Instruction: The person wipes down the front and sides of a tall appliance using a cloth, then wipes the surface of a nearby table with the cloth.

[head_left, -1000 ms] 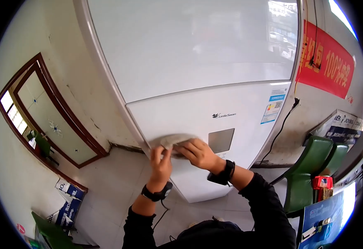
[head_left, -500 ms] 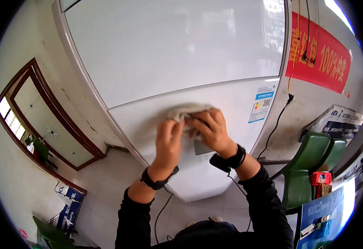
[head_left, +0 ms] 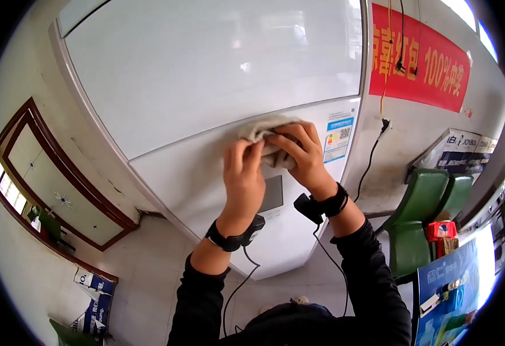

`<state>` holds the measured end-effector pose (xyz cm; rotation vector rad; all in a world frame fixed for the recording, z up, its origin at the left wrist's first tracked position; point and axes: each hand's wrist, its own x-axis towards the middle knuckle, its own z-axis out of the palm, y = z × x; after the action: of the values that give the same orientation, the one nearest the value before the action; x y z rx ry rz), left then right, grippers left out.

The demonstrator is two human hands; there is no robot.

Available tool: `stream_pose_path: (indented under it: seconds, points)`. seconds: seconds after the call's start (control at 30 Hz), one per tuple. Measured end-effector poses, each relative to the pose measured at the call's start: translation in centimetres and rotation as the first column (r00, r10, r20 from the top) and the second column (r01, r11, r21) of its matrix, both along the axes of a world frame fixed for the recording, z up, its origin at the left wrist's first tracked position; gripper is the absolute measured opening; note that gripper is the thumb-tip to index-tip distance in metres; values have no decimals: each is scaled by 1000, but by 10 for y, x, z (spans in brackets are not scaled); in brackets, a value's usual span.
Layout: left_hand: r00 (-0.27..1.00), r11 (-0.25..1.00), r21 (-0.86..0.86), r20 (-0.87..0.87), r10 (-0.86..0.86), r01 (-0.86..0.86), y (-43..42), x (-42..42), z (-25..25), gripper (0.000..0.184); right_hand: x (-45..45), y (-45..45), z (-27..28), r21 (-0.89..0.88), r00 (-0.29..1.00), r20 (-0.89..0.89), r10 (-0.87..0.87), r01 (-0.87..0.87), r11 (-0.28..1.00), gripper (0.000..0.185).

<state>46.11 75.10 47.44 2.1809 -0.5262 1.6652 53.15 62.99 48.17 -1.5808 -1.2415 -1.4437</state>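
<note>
A crumpled beige cloth (head_left: pixel 277 157) is pressed against the white front panel (head_left: pixel 197 173) of a tall cabinet-like appliance, just under the seam between its upper and lower sections. Fingers of my left hand (head_left: pixel 244 181) pinch the cloth's left edge. My right hand (head_left: pixel 303 153) grips its right side, with fingers curled over the top. Below the cloth is a small grey rectangle (head_left: pixel 272 194) on the panel, partly behind my left hand. To the right of my right hand is a blue and white label (head_left: pixel 338 140). Both wrists wear black straps with cabled devices.
Green chairs (head_left: pixel 417 225) stand at the right, with a red box (head_left: pixel 440 230) on one. A blue-topped table (head_left: pixel 437 282) fills the lower right. Cables hang on the right wall beside a red banner (head_left: pixel 423 57). A brown-framed door (head_left: pixel 62 173) is at the left.
Both hands have moved the cloth up and to the right across the panel, towards the seam and label. More of the grey rectangle shows. The camera view has shifted slightly right.
</note>
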Motion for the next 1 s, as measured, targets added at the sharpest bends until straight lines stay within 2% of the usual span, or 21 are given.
stream_pose_path:
  seconds: [0.07,0.13,0.17,0.27,0.3,0.4,0.53,0.6,0.67,0.73,0.8,0.87,0.9,1.0]
  points:
    - [998,1000,8,-68,4,-3,-8,4,-31,36,-5,-8,-39,17,991,-129,-42,44,999,29]
    - [984,995,97,-178,11,6,-14,5,-72,29,2,-17,-95,5,980,-188,-65,67,998,27]
    - [986,996,87,-165,-1,15,-16,6,-80,29,2,-21,-113,-18,976,-206,-74,72,997,29]
    - [969,992,29,-218,-116,125,-15,12,-73,25,0,-32,-83,-67,977,-205,-55,41,997,31]
    - [978,992,9,-169,-125,129,-17,12,-54,26,-3,-33,-64,-87,978,-207,-17,-1,996,33]
    - [988,988,-59,-49,-147,144,-25,18,-8,31,3,-35,-6,-65,991,-114,-70,63,996,34]
    - [990,987,-86,40,-135,138,-45,31,6,33,13,-39,4,31,993,-60,-99,101,994,32]
    - [990,988,-76,-2,-139,138,-56,34,-15,29,13,-43,-35,146,976,-184,-118,145,979,28]
    - [989,992,-22,-77,-122,121,-64,38,-56,24,17,-48,-88,210,970,-213,-115,161,964,25]
    - [978,981,82,-130,-162,174,-70,41,-82,21,13,-53,-137,202,931,-336,-143,220,954,23]
    - [968,974,124,-193,-162,188,-73,46,-80,22,19,-60,-136,212,937,-329,-121,198,957,21]
    - [967,959,137,-89,-238,248,-81,52,-47,18,26,-69,-112,257,951,-292,-104,183,949,22]
    - [970,961,134,-66,-235,242,-86,56,-30,17,34,-77,-90,231,954,-248,-172,230,945,25]
    - [959,955,102,29,-282,278,-98,72,15,22,44,-96,-12,230,979,-129,-159,185,955,27]
